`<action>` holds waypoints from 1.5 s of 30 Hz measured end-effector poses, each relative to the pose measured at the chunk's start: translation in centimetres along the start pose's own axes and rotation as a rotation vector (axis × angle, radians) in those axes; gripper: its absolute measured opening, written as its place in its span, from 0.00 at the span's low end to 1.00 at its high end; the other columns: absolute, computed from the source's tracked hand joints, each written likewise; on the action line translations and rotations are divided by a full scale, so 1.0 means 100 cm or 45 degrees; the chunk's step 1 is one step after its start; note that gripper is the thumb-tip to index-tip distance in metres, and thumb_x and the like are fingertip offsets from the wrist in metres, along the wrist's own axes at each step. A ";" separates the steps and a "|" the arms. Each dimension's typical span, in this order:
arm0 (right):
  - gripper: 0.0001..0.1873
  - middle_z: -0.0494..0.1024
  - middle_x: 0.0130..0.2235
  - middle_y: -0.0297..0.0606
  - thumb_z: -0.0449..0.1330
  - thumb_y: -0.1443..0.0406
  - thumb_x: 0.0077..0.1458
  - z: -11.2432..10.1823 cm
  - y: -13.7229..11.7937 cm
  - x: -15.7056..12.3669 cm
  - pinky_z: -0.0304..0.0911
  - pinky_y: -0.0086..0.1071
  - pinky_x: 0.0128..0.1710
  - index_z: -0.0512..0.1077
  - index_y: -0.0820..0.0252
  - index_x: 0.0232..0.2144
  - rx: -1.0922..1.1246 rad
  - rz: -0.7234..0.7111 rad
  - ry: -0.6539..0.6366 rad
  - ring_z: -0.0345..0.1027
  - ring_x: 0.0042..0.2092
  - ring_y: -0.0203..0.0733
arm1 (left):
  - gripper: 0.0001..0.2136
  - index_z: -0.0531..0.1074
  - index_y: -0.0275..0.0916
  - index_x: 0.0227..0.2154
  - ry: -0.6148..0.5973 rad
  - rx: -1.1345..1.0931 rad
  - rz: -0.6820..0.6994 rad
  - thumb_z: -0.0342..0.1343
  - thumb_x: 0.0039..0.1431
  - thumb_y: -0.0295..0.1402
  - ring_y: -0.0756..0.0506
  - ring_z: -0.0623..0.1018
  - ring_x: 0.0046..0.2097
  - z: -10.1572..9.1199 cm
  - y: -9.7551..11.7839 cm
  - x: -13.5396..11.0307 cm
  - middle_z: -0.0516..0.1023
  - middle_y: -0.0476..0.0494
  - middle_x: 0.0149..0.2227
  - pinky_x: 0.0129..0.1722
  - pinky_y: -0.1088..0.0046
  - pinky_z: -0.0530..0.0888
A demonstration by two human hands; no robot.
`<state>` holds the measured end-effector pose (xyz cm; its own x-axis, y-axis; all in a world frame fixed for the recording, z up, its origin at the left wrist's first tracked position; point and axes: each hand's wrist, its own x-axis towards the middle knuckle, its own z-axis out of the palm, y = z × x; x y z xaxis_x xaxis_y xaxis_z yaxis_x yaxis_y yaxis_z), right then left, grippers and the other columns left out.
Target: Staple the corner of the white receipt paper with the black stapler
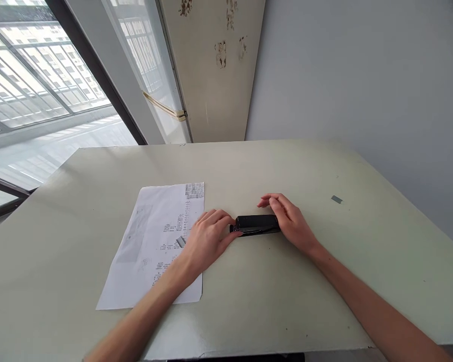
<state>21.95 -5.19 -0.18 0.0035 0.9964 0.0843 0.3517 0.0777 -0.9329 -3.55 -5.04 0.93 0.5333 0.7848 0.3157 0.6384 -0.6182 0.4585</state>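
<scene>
A black stapler point(256, 221) lies crosswise on the table, its long top arm slightly apart from the base at the left end. My left hand point(210, 235) pinches that left end between thumb and fingers, with its wrist over the printed sheet. At the other end, the side of my right hand point(291, 221) rests against the stapler and covers its tip. The right fingers stretch loosely past the far side without wrapping around it. On the sheet of paper point(136, 266), just left of my left hand, sits a small grey strip of staples point(180, 242).
Another small grey strip point(336, 199) lies on the pale table point(272, 311) to the right. Behind the table stand a grey wall point(355, 75) and a worn cream panel point(215, 90). A window with railings point(38, 70) fills the upper left.
</scene>
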 end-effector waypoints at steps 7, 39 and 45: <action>0.19 0.85 0.45 0.37 0.69 0.49 0.59 -0.007 -0.007 -0.004 0.72 0.37 0.43 0.80 0.51 0.47 -0.037 -0.108 -0.458 0.78 0.45 0.48 | 0.08 0.76 0.41 0.43 -0.037 0.079 0.017 0.58 0.72 0.40 0.43 0.78 0.43 -0.009 0.001 -0.005 0.81 0.45 0.43 0.45 0.62 0.74; 0.20 0.86 0.42 0.37 0.66 0.47 0.60 -0.008 -0.010 -0.011 0.73 0.37 0.39 0.81 0.50 0.46 -0.097 -0.114 -0.418 0.78 0.41 0.46 | 0.12 0.76 0.46 0.47 -0.151 -0.075 -0.272 0.51 0.75 0.44 0.41 0.78 0.55 -0.094 -0.040 -0.078 0.79 0.42 0.52 0.53 0.61 0.78; 0.20 0.85 0.43 0.37 0.66 0.46 0.60 -0.008 -0.010 -0.011 0.71 0.37 0.39 0.81 0.50 0.46 -0.103 -0.088 -0.435 0.77 0.42 0.47 | 0.20 0.75 0.41 0.38 -0.206 -0.536 -0.498 0.44 0.77 0.46 0.44 0.82 0.41 -0.084 -0.015 -0.050 0.82 0.43 0.37 0.37 0.67 0.80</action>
<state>22.37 -6.42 0.96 -0.3312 0.9435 0.0115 0.4131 0.1559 -0.8973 -11.89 -7.68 5.61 0.4018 0.9139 -0.0587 0.5474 -0.1883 0.8154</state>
